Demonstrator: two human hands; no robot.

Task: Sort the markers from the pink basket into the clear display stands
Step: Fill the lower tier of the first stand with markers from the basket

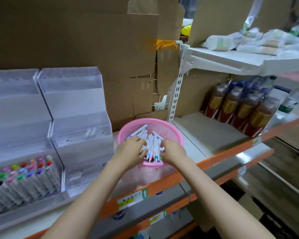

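Brown cardboard [76, 31] lines the back of the shelf [193, 152], whose orange front edge runs from lower left to right. Two clear stepped stands fill the shelf's left part, side by side and touching. The left stand [16, 118] is cut off by the frame's left edge. Only its front tier is filled, with sorted markers [24, 173] standing cap-up in rows, and its upper tiers look bare. The right stand [79, 118] seems to hold nothing, though its clear walls blur together and a faint shape on a middle tier cannot be made out. To the right of it, at the shelf's front edge, sits the pink basket [164, 124], and a pile of markers [152, 144] lies in it, so by my reading the task is at an early stage: one tier done, most tiers and a good heap left. Both hands are down in the basket on the pile. The left hand [131, 150] lies across the markers with its fingers [140, 141] bent over them and the thumb beside them. The right hand [173, 150] has its fingers [163, 144] tucked down into the heap. Whether either hand has closed round a bundle or only rakes at it, I cannot tell, since the fingertips are hidden among the barrels. How many markers sit under the hands is hidden too. Bottles [240, 111] at the back right are smeared by blur.
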